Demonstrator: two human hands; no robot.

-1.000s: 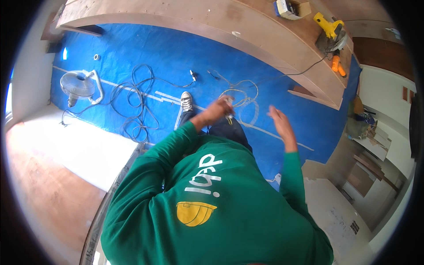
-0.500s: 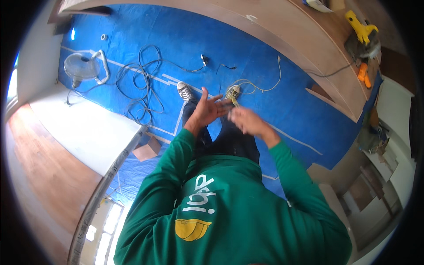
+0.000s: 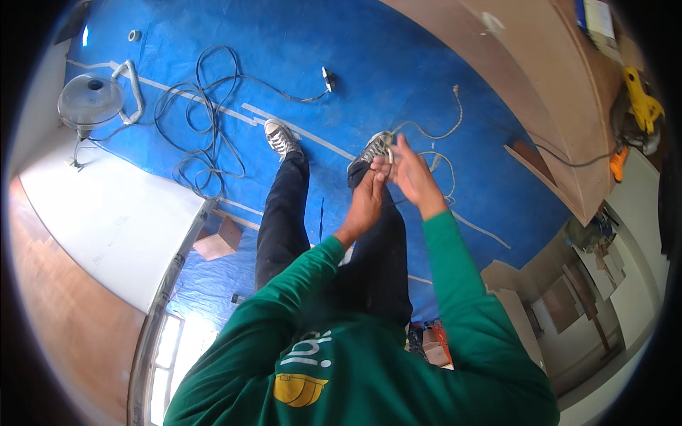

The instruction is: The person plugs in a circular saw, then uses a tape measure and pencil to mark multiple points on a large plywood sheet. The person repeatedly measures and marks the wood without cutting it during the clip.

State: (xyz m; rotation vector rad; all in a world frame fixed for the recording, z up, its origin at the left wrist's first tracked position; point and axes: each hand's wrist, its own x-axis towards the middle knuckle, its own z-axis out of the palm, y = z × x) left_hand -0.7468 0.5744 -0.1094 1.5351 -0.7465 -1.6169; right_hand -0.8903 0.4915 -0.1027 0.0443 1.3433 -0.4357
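A thin pale cord [image 3: 427,135] trails over the blue floor sheet from my hands and ends near a small pale tip to the right. My left hand [image 3: 366,202] reaches in from below, its fingers pressed together, apparently on the cord. Fingertips of both hands meet over my right shoe. My right hand [image 3: 410,174] has its thumb and fingers stretched apart, with a pale piece of the cord across the gap. The exact grip at the fingertips is partly hidden.
Coils of black cable [image 3: 213,121] lie on the blue sheet [image 3: 298,35] by a clear dome [image 3: 91,99] with a pale curved frame. A small wooden box [image 3: 218,240] sits at left. At right, a wooden structure [image 3: 547,99] carries a yellow-handled tool [image 3: 643,103].
My left hand was spread open and has closed its fingers. My right hand was closed on the cord and has opened out. My view has tilted and my feet stand wider apart.
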